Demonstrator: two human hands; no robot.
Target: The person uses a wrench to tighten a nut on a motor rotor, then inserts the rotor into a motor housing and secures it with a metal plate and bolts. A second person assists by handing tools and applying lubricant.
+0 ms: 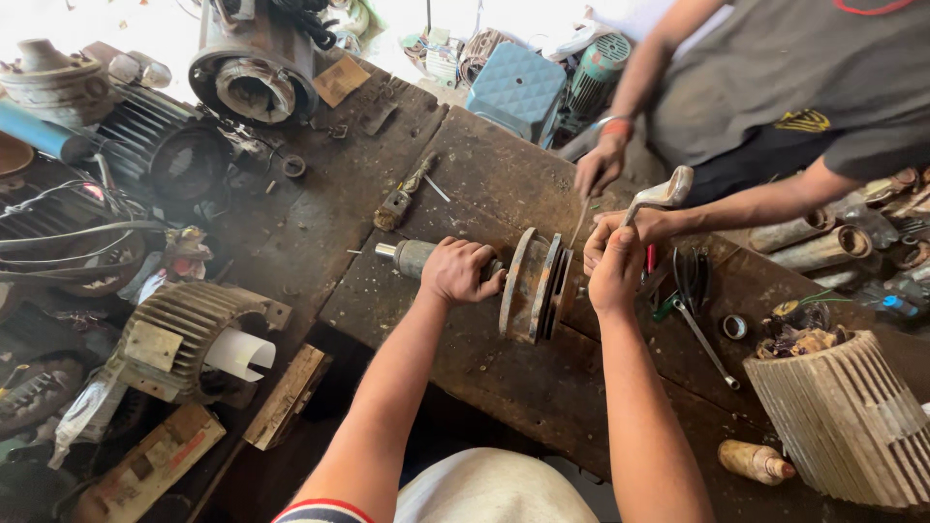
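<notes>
A rusty motor rotor lies on its side on the dark wooden bench [455,368]. Its grey shaft [402,257] points left and its round end plates [531,286] stand on edge. My left hand [463,269] is closed around the rotor body just left of the plates. To the right of the plates, my right hand [616,273] is curled against the hidden far end. A co-worker's hand [601,167] sets a thin rod [579,225] against the plates. Their other hand [647,228] holds a pale metal tool [666,189] just above my right hand.
A wrench [705,341] and pliers lie right of the rotor. A ribbed motor casing [848,421] and a small bottle [756,461] sit at the right. Finned motor housings [174,334], cables and scrap crowd the left. A small hammer [399,201] lies further back.
</notes>
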